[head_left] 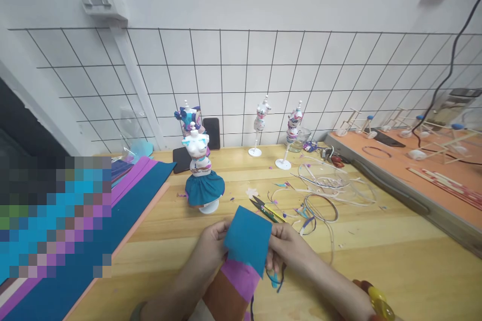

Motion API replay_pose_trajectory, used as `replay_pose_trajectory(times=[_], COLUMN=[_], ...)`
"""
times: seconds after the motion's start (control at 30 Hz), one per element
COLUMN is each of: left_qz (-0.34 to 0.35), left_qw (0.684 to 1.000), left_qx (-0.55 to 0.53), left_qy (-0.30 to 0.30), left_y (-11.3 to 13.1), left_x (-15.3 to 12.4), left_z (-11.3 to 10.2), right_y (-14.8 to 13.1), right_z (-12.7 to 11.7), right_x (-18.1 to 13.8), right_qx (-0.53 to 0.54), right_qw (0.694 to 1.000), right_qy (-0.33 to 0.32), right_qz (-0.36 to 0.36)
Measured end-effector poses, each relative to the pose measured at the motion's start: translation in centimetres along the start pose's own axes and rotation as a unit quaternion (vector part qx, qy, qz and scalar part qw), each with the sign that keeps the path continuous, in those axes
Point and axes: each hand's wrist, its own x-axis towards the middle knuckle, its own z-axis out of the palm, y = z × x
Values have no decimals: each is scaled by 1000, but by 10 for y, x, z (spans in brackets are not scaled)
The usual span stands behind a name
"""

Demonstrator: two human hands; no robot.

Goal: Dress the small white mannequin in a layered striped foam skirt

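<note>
Between my hands is a blue square sheet (249, 238), paper or cloth, which I cannot tell. My left hand (215, 243) pinches its left edge, and my right hand (283, 246) pinches its right edge, with some fingers hidden behind it. Below it hang or lie a purple piece (243, 278) and a brown piece (226, 293); how they join the blue sheet is hidden. Just beyond the sheet lie yellow-handled snips (265, 208). Farther left stands a small white dress form (198, 150) with a gathered teal skirt (205, 188).
Layered coloured sheets (139, 205) cover the left side. More small dress forms (259, 118) stand by the tiled wall, near a glass bowl (301, 138). Tangled cords and scraps (320, 205) lie to the right. An orange-topped board (425, 160) with stick models borders the right side.
</note>
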Motion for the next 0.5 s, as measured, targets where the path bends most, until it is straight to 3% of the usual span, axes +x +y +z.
replay_pose_trajectory(times=[0.23,0.5], left_qz=[19,33], left_qw=[999,998], left_qx=[40,49], left_qy=[13,-2], left_y=[4,5], left_x=[-6,-8], left_z=[4,5], right_y=[-2,4], right_z=[2,0], right_x=[1,1], right_qx=[42,16], right_qw=[994,991], right_qy=[16,9], right_qz=[-99,-129])
